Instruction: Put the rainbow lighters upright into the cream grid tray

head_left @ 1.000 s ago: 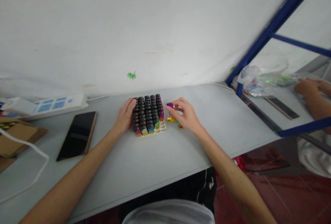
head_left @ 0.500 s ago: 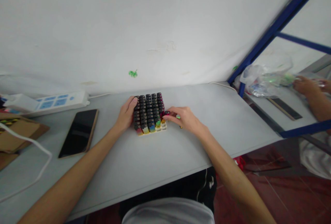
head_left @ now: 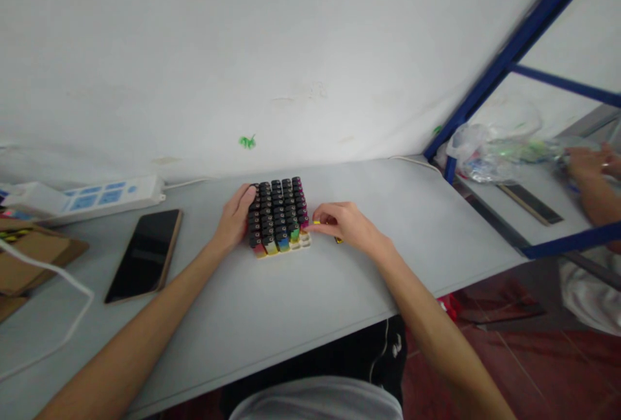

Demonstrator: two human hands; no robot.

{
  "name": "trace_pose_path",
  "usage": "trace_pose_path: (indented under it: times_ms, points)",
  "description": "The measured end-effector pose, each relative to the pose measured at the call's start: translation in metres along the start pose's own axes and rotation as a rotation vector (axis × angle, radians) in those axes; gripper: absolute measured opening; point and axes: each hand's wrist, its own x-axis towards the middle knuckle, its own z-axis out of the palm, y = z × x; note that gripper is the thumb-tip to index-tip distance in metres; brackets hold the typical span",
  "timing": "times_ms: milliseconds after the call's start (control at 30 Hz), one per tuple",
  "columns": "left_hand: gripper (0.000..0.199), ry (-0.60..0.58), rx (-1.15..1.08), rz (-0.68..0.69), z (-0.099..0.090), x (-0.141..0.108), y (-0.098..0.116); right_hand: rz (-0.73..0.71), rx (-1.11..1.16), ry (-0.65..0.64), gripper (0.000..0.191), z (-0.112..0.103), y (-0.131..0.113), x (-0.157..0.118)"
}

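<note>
A block of black-topped lighters [head_left: 276, 210] stands upright in close rows on the table. They sit in a pale tray [head_left: 305, 242], with bare slots at its near right corner. Red, white, blue, green and pink bodies show along the near side. Around the block's left side my left hand [head_left: 236, 216] is closed, thumb at the top edge. At the right side, my right hand [head_left: 344, 222] is pinched around a small yellow lighter end [head_left: 317, 222], mostly hidden by the fingers. Under that hand a small yellow-and-dark piece [head_left: 338, 239] lies on the table.
On the left lie a phone [head_left: 144, 255], a power strip [head_left: 107, 197], an opened cardboard box [head_left: 39, 255] and a white cable [head_left: 72, 271]. A blue metal frame [head_left: 509, 51] rises on the right. Beyond it are plastic bags [head_left: 478, 154] and another person's hands [head_left: 585, 164].
My right fingers have moved from a pink black-topped lighter, which now stands at the block's right edge. A yellow end now shows between them. My left hand keeps its place on the block.
</note>
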Motion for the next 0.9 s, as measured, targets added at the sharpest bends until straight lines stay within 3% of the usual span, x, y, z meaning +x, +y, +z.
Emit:
trace_pose_path:
  times_ms: [200, 333, 533, 733, 900]
  points:
    - [0.035, -0.008, -0.007, 0.012, 0.0, 0.001, 0.001, 0.182, -0.125, 0.085, 0.018, -0.027, 0.019, -0.01]
    - [0.034, -0.006, 0.006, 0.002, 0.0, 0.001, -0.002, 0.206, -0.124, -0.013, 0.019, -0.031, 0.028, -0.013]
    - [0.036, -0.006, 0.018, 0.011, -0.001, 0.0, 0.0, 0.212, -0.195, -0.132, 0.023, -0.018, 0.038, -0.013]
    - [0.034, -0.006, -0.002, 0.0, 0.0, 0.001, -0.002, 0.327, -0.128, 0.061, 0.017, -0.018, 0.037, -0.012]
    - [0.034, 0.002, 0.004, 0.014, 0.0, 0.001, -0.002, 0.315, -0.031, 0.287, 0.027, -0.022, 0.026, -0.009]
